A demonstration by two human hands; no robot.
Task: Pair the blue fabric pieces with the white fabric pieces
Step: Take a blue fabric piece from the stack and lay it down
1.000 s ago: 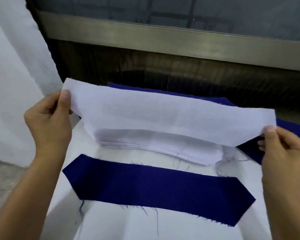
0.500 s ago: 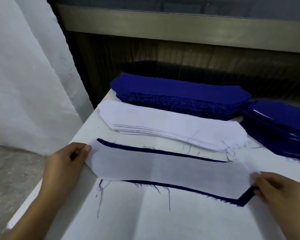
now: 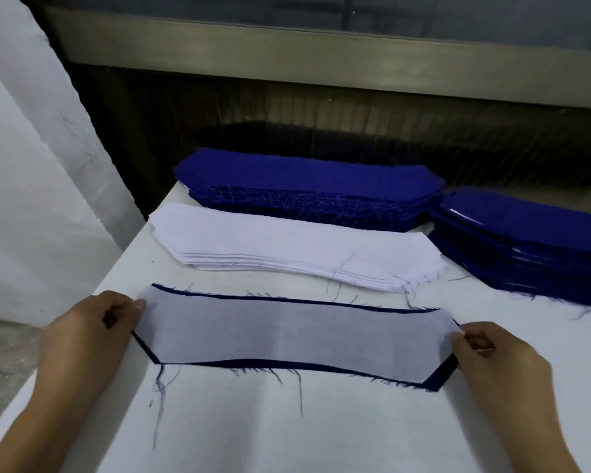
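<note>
White piece (image 3: 297, 332): it lies flat on top of the blue piece (image 3: 439, 378), at the near part of the counter (image 3: 287, 431).
Blue piece: only a thin blue rim peeks out around the white one.
Left hand (image 3: 82, 339): thumb and fingers pinch the left tip of the white piece.
Right hand (image 3: 502, 367): it pinches the right tip the same way.
What changed: a second ago the white piece was held up in the air. Now it is down on the blue one.
What it means: this pair looks nearly made. The edges may just need a little lining up.
Still waiting: a white pile (image 3: 287, 247) and two blue piles (image 3: 307, 186) (image 3: 526, 240) sit farther back, so lots more pairs are left.
</note>
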